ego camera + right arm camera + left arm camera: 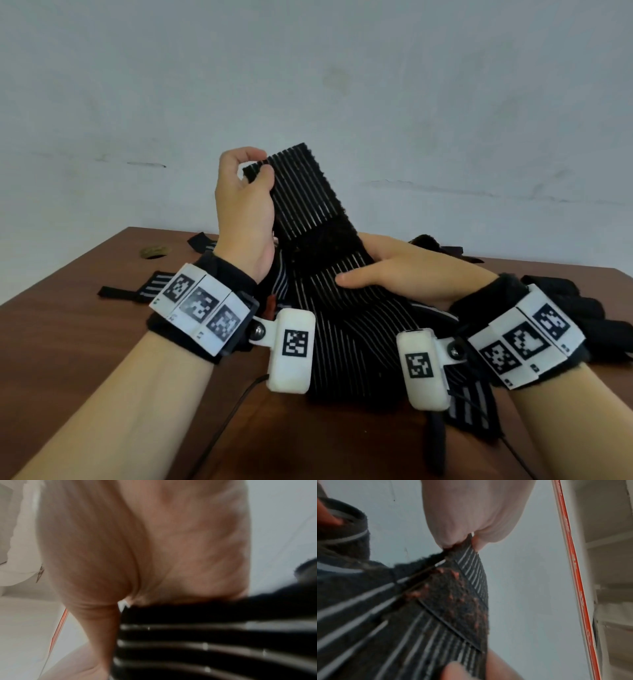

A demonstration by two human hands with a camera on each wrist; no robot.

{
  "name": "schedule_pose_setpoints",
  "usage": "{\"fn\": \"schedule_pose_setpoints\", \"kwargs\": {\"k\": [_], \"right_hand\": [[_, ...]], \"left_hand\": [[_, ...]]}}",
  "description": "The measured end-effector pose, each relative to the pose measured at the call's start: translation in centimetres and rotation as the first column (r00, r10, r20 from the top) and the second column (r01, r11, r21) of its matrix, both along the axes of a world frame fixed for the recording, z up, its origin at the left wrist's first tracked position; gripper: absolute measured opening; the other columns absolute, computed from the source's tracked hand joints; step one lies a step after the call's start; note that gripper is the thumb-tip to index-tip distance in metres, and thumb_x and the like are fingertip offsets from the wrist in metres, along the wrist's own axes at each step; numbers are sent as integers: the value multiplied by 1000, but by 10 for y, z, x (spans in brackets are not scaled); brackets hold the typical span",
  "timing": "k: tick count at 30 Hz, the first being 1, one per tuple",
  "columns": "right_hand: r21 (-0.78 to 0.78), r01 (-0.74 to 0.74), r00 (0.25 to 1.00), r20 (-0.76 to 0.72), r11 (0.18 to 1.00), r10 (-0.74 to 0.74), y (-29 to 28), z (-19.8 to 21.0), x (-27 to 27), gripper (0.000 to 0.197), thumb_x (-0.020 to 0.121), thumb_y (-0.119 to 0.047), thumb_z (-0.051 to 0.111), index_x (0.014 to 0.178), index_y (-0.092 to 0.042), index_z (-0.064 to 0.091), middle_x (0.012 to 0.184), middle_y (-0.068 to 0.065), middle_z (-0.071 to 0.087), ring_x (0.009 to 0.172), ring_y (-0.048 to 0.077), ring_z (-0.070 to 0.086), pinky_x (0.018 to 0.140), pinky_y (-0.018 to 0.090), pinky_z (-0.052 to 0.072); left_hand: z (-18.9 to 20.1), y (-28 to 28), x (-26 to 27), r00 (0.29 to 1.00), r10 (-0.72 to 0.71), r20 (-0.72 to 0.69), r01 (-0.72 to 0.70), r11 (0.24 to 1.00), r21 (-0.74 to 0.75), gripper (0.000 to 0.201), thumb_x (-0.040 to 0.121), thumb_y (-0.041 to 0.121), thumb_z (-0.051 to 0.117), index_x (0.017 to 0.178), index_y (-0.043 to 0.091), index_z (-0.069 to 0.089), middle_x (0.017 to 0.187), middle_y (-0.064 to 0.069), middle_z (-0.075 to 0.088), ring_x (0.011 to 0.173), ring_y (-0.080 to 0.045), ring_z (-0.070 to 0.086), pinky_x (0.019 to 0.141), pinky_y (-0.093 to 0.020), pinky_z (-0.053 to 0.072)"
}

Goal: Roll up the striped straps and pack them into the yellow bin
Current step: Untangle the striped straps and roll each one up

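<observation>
Striped strap (308, 205) pinched aloft by left hand (245, 202), right hand (394, 274) gripping lower.

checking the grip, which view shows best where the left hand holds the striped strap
The head view: the left hand pinches the top corner of the striped strap, with the right hand holding it lower down. The left wrist view shows the pinch from below, blurred. The right wrist view shows only the right hand and stripes.

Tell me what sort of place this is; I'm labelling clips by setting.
Probably a plain indoor room set up for recording: a brown wooden table against a bare pale wall, loose striped straps piled on it, and tracking markers on both wrists.
</observation>
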State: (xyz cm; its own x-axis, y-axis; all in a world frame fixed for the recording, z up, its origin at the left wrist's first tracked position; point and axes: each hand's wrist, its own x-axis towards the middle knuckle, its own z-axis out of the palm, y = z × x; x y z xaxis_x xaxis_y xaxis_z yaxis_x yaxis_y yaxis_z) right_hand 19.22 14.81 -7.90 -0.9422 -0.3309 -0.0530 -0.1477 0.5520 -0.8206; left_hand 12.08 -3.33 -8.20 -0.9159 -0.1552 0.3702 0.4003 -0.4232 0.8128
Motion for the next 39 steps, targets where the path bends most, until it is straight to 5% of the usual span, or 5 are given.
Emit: {"fn": "schedule_pose_setpoints", "kwargs": {"k": [19, 24, 28, 32, 39], "right_hand": [[297, -67, 997, -27, 952, 79, -5, -10, -3, 37, 95, -17, 72, 127, -33, 61, 121, -15, 70, 114, 3, 67, 106, 37, 52], [370, -115, 992, -4, 922, 125, -8, -18, 0, 50, 86, -33, 82, 129, -31, 55, 123, -15, 68, 114, 6, 66, 103, 38, 53], [453, -54, 998, 9, 890, 56, -6, -4, 10, 83, 81, -72, 67, 148, -31, 39, 138, -13, 60, 114, 12, 67, 100, 37, 55], [-126, 319, 759, -559, 939, -333, -10, 11, 11, 92, 83, -71, 55, 161, -36, 19, 150, -25, 43, 126, -7, 53, 99, 16, 43], [-433, 300, 897, -174, 850, -406, -4, -2, -11, 59, 97, -65, 42, 108, -18, 76, 104, 0, 80, 101, 17, 76, 94, 36, 56]], "left_hand": [[12, -23, 0, 997, 76, 22, -79, 946, 314, 63, 92, -19, 49, 135, 26, 58, 132, -15, 62, 118, -31, 68, 91, -51, 62], [11, -21, -1, 995, 99, 5, -97, 959, 267, 57, 95, -17, 50, 132, 24, 66, 113, 10, 62, 86, 9, 70, 85, -28, 63], [13, -19, 1, 1000, -8, 12, 4, 967, 254, 54, 95, -12, 54, 132, 25, 64, 137, -13, 62, 118, -27, 69, 93, -51, 61], [17, -14, 6, 989, -143, 29, 136, 977, 164, 48, 93, -13, 53, 123, 20, 69, 123, -14, 70, 110, -32, 72, 89, -50, 63], [11, 3, 16, 921, -384, 58, 385, 880, -278, 31, 90, -5, 64, 107, 17, 76, 99, -8, 74, 87, -23, 73, 74, -35, 62]]}}
